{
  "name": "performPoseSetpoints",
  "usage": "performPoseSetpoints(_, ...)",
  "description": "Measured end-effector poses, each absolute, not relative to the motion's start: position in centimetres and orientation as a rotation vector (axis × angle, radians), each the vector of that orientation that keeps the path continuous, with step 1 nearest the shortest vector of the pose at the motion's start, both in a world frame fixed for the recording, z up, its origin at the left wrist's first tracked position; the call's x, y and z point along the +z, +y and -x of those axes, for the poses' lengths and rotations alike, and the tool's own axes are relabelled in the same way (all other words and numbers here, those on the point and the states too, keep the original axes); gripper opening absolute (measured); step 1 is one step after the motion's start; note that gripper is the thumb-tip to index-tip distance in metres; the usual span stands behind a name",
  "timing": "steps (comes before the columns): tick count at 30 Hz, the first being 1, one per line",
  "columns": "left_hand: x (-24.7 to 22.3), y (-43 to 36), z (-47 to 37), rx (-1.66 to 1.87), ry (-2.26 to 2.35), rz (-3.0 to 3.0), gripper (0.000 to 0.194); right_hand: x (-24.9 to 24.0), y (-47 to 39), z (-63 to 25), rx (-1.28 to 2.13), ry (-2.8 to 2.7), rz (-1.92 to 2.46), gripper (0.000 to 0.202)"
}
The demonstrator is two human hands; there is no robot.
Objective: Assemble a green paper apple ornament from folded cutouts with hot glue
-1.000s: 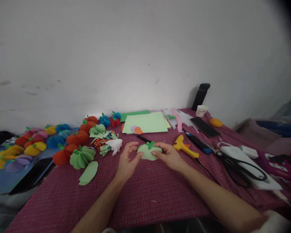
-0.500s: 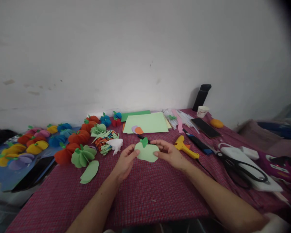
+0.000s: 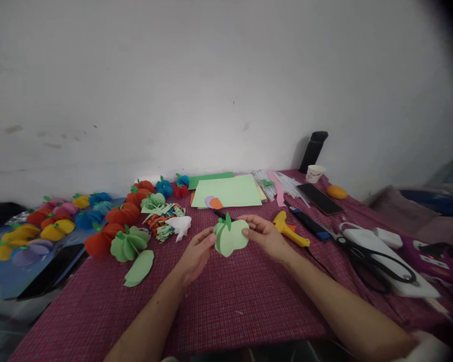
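Note:
Held up above the table is a light green paper pumpkin (image 3: 232, 238) with a darker green leaf on top; its layered pages fan out on the left side. My left hand (image 3: 197, 252) pinches its left edge between thumb and fingers. On the right edge, my right hand (image 3: 266, 237) grips the paper, thumb in front and fingers behind. A finished-looking light green paper pumpkin (image 3: 129, 243) stands to the left, beside flat light green paper cut-outs (image 3: 139, 268). A yellow glue gun (image 3: 290, 229) lies right of my right hand.
Several coloured paper pumpkins (image 3: 123, 214) crowd the left side. Paper scraps (image 3: 162, 222) and a crumpled white tissue (image 3: 180, 225) lie near them. Behind are paper sheets (image 3: 236, 190) and glue sticks (image 3: 287, 185). Rightward are a cutter (image 3: 307, 221), scissors (image 3: 377, 259), a phone (image 3: 320, 198), a cup (image 3: 314, 173) and a bottle (image 3: 313, 152).
The paper pumpkin has turned and opened from a flat front into fanned layers, with its leaf now seen more edge-on. Both hands stay in nearly the same place.

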State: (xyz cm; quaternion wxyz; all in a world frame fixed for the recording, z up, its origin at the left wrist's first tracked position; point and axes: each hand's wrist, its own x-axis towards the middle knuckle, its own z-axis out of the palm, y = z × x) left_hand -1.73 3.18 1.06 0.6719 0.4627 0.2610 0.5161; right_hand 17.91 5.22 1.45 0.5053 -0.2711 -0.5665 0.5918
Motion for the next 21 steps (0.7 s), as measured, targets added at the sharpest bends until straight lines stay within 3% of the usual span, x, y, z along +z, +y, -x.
performPoseSetpoints(13, 0.9, 3.3, 1.57, 1.235, 0.863, -1.245, 0.04, 0.72, 5.66, -17.47, 1.365, -1.309, 0.718, 0.031)
performPoseSetpoints(21, 0.68, 3.44, 1.21, 1.199, 0.977, -1.202, 0.024, 0.85, 5.14, -17.11, 1.422, -1.413, 0.792, 0.024)
